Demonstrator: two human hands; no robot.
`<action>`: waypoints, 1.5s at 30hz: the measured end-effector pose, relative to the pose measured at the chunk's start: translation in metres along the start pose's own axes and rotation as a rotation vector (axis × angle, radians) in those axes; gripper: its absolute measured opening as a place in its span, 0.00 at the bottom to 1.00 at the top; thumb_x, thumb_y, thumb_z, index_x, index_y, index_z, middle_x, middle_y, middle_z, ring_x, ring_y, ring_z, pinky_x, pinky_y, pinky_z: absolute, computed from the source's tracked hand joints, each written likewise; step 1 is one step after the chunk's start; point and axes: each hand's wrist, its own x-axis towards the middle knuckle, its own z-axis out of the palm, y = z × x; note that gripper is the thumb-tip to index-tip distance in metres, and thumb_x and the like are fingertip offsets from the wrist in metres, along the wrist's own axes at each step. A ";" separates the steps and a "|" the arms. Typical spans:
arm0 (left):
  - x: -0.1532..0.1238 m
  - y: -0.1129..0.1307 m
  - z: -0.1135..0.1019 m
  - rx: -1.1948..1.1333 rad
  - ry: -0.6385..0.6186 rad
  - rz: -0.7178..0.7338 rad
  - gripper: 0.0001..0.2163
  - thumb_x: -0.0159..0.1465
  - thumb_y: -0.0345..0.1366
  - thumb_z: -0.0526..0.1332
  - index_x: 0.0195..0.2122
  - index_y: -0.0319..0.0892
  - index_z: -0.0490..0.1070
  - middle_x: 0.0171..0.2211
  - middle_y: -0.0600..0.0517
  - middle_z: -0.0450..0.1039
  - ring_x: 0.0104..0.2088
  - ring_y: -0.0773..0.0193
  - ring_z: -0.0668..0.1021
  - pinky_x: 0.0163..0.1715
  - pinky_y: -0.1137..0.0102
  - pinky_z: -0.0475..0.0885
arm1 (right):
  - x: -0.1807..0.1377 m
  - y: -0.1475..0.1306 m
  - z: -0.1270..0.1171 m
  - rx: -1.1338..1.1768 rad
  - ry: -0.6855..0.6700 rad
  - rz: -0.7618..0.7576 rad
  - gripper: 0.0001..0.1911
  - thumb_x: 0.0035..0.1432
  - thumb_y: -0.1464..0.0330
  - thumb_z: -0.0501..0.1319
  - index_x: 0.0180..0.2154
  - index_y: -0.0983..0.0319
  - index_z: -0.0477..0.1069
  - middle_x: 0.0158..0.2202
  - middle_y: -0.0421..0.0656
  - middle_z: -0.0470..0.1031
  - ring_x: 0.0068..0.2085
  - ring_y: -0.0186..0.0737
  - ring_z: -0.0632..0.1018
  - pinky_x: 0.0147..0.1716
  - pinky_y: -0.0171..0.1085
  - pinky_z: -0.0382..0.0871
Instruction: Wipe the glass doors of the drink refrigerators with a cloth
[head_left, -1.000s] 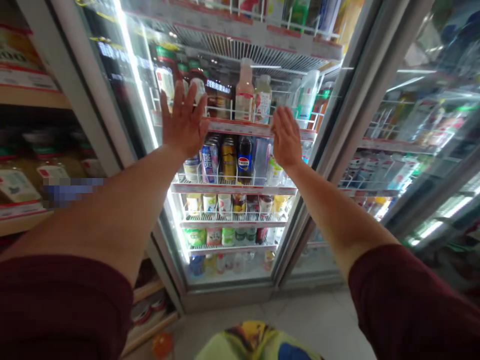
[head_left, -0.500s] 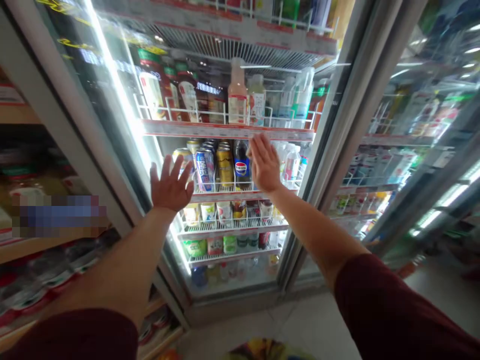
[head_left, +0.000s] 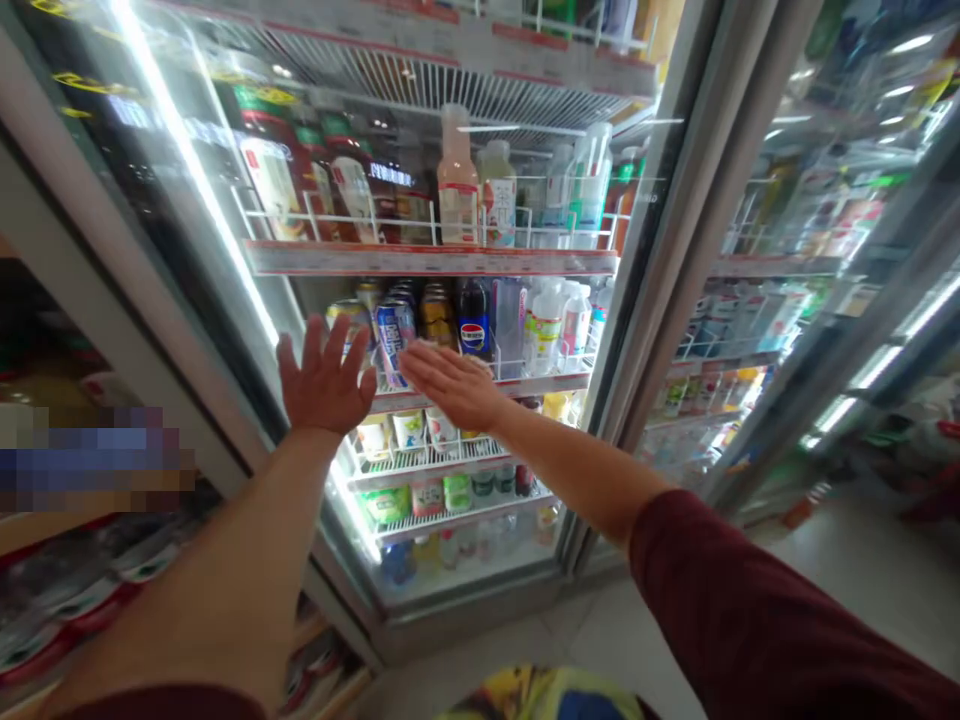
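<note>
1. While the left hand [head_left: 324, 380] is spread at the glass door [head_left: 450, 262], contact unclear, a bare touch could smear it.
2. Right hand [head_left: 461, 388] flat, fingers together, palm hidden: cannot tell whether it holds anything. Sideways drift could knock the left.
3. Door stands in front of the blue drinks can [head_left: 391, 332]; reflections [head_left: 390, 174] could mislead reach.

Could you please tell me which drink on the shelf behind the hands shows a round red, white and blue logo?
The dark, blue-labelled bottle, immediately right of the gold cans; no other drink visible there shows one.
</note>
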 end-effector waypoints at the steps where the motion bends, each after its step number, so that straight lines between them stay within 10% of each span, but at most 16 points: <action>1: -0.001 -0.002 0.001 0.008 0.009 0.011 0.29 0.76 0.47 0.58 0.76 0.47 0.65 0.77 0.43 0.59 0.80 0.42 0.52 0.77 0.35 0.34 | -0.003 -0.004 0.002 0.004 -0.078 -0.086 0.31 0.80 0.74 0.48 0.78 0.56 0.58 0.77 0.39 0.65 0.80 0.36 0.59 0.82 0.45 0.54; 9: -0.005 -0.009 0.007 -0.001 0.065 0.058 0.31 0.76 0.46 0.60 0.79 0.54 0.60 0.78 0.45 0.57 0.81 0.40 0.50 0.77 0.33 0.34 | 0.018 -0.002 -0.007 -0.084 0.108 0.126 0.31 0.80 0.75 0.44 0.78 0.60 0.60 0.79 0.42 0.58 0.82 0.38 0.53 0.84 0.47 0.48; 16: -0.005 -0.011 0.007 0.003 0.083 0.121 0.35 0.76 0.44 0.60 0.82 0.57 0.51 0.80 0.47 0.53 0.81 0.44 0.48 0.78 0.35 0.33 | -0.033 -0.003 0.011 -0.044 -0.228 -0.303 0.27 0.79 0.73 0.50 0.73 0.58 0.67 0.76 0.37 0.67 0.78 0.30 0.64 0.79 0.37 0.58; 23: -0.006 -0.014 0.009 0.006 0.080 0.134 0.35 0.75 0.44 0.60 0.82 0.56 0.51 0.80 0.47 0.51 0.82 0.47 0.43 0.78 0.36 0.32 | -0.020 0.026 -0.013 -0.072 0.087 0.168 0.31 0.79 0.75 0.46 0.78 0.59 0.58 0.80 0.42 0.56 0.82 0.40 0.51 0.84 0.49 0.47; 30: -0.002 -0.005 0.002 -0.068 -0.002 -0.013 0.31 0.74 0.46 0.61 0.77 0.50 0.63 0.78 0.43 0.56 0.81 0.39 0.49 0.77 0.34 0.30 | -0.069 0.027 -0.004 0.050 -0.306 -0.344 0.23 0.82 0.71 0.50 0.70 0.56 0.72 0.72 0.36 0.73 0.75 0.29 0.69 0.77 0.38 0.65; 36: -0.002 -0.006 0.002 -0.016 -0.025 -0.010 0.33 0.73 0.47 0.60 0.79 0.52 0.60 0.79 0.43 0.55 0.81 0.38 0.48 0.76 0.32 0.30 | -0.036 0.049 -0.030 -0.064 0.054 0.160 0.32 0.78 0.75 0.46 0.78 0.57 0.60 0.79 0.40 0.59 0.81 0.39 0.53 0.84 0.51 0.48; 42: -0.003 -0.009 0.006 0.023 0.047 0.074 0.34 0.75 0.46 0.58 0.81 0.53 0.55 0.79 0.44 0.53 0.81 0.40 0.48 0.76 0.34 0.34 | -0.074 0.049 -0.022 -0.057 -0.220 -0.288 0.27 0.80 0.73 0.50 0.74 0.56 0.64 0.75 0.36 0.68 0.78 0.27 0.61 0.80 0.34 0.53; 45: -0.004 -0.009 0.007 0.031 0.101 0.107 0.34 0.74 0.45 0.59 0.80 0.53 0.56 0.79 0.44 0.55 0.81 0.41 0.49 0.77 0.35 0.36 | -0.054 0.075 -0.044 -0.110 -0.069 -0.139 0.29 0.80 0.74 0.46 0.76 0.56 0.62 0.77 0.37 0.64 0.80 0.32 0.57 0.83 0.43 0.50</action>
